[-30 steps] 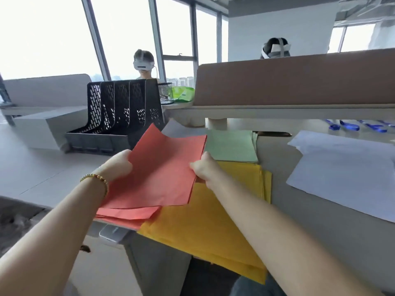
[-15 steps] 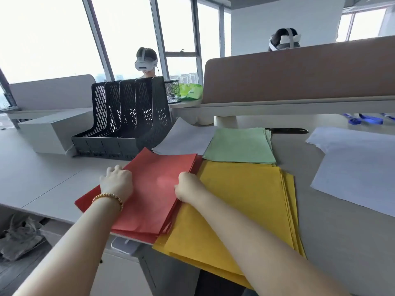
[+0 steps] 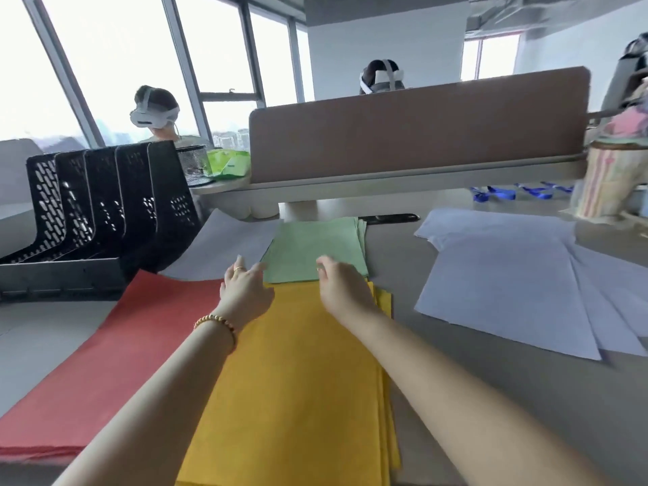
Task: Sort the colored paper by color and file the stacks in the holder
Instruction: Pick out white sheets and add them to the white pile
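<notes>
Standing paperless, black holder [image 3: 105,219], hands [image 3: 245,289] nearby

Bright daylight from blown-out windows [image 3: 105,64] at back left, soft faint shadows, wide-angle edge bending, right edge motion-blurred

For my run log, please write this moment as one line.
stage: sorting | left hand: open, at green stack | right hand: open, at green stack | holder: no paper visible

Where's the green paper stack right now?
In the head view the green stack lies mid-table, just beyond the yellow stack, with both hands reaching its near edge; the black holder stands to its left.
</notes>
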A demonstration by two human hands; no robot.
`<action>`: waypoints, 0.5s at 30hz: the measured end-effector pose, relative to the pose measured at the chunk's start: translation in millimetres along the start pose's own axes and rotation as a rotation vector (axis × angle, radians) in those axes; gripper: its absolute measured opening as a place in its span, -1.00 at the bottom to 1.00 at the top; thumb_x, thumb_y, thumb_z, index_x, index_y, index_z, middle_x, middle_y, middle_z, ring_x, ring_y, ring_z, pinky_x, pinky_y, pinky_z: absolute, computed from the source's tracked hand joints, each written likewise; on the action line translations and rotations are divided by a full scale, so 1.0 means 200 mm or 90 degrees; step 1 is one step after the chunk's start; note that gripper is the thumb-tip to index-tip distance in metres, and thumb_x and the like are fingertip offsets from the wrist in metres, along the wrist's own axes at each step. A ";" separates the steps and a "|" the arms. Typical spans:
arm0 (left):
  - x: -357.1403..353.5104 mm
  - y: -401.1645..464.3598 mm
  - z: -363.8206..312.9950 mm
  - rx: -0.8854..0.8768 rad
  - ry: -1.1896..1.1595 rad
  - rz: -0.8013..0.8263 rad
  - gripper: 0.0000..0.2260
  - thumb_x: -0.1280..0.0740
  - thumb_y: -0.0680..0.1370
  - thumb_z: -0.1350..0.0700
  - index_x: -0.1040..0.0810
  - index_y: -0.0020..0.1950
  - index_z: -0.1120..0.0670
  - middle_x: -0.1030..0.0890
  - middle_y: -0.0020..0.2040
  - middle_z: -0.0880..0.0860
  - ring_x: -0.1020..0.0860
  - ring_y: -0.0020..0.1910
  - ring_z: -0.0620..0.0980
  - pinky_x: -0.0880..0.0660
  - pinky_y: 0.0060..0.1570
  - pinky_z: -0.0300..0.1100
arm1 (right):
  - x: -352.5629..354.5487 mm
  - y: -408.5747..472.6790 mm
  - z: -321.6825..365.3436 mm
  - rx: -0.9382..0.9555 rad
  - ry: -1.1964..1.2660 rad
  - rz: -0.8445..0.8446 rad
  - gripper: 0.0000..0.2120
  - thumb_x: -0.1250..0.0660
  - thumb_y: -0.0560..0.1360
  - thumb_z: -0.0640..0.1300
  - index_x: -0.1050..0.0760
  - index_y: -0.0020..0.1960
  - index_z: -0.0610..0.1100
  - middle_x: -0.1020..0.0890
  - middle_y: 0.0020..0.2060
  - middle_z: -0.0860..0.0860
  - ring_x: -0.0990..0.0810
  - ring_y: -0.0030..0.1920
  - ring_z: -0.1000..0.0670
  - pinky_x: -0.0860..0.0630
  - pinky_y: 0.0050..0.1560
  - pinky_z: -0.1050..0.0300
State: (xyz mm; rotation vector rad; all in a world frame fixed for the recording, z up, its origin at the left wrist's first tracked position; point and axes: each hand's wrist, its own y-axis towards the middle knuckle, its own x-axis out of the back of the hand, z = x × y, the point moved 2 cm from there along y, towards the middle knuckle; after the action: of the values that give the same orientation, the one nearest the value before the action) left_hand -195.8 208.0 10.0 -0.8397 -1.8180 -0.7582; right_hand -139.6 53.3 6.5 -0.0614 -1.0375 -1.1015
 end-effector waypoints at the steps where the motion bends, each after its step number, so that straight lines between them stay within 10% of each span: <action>1: -0.05 0.01 -0.09 -0.020 -0.018 0.008 -0.52 -0.23 0.56 0.15 -0.24 0.47 0.01 0.04 0.54 0.17 0.05 0.51 0.15 -0.10 0.46 0.07 | 0.07 -0.01 -0.11 -0.026 -0.012 -0.028 -0.74 -0.05 0.61 -0.26 -0.45 0.20 -0.25 -0.62 -0.02 -0.17 -0.59 -0.03 -0.17 -0.50 -0.11 0.04; 7: -0.31 0.03 -0.65 -0.144 -0.135 0.062 -0.55 -0.21 0.59 0.14 -0.24 0.48 0.04 -0.05 0.54 0.15 -0.06 0.50 0.16 -0.15 0.43 -0.01 | 0.43 -0.04 -0.68 -0.181 -0.092 -0.124 -0.68 -0.05 0.60 -0.25 -0.40 0.30 -0.17 -0.54 0.18 -0.09 -0.48 0.19 -0.12 -0.47 0.05 0.05; 12: -0.47 0.03 -1.00 -0.172 -0.217 0.122 -0.56 -0.20 0.56 0.12 -0.28 0.44 0.06 -0.39 0.35 0.14 -0.53 0.07 0.11 -0.46 -0.20 -0.26 | 0.65 -0.04 -1.04 -0.307 -0.362 -0.044 -0.70 -0.05 0.61 -0.13 -0.37 0.28 -0.20 -0.39 0.29 -0.17 -0.28 0.35 -0.21 -0.28 0.27 -0.05; 15: -0.56 0.01 -1.12 -0.131 -0.273 0.180 -0.61 -0.18 0.57 0.10 -0.31 0.40 0.06 -0.43 0.29 0.10 -0.51 0.14 0.11 -0.41 -0.08 -0.24 | 0.68 -0.09 -1.18 -0.410 -0.375 0.056 -0.57 0.03 0.63 0.05 -0.25 0.41 -0.12 -0.15 0.47 -0.18 -0.02 0.49 -0.27 0.00 0.45 -0.21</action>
State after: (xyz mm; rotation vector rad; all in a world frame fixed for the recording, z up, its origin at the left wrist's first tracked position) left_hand -47.5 7.8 -16.6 -1.4495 -1.9489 -0.6205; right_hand 10.6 -171.4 -35.1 -0.9856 -1.1342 -1.3335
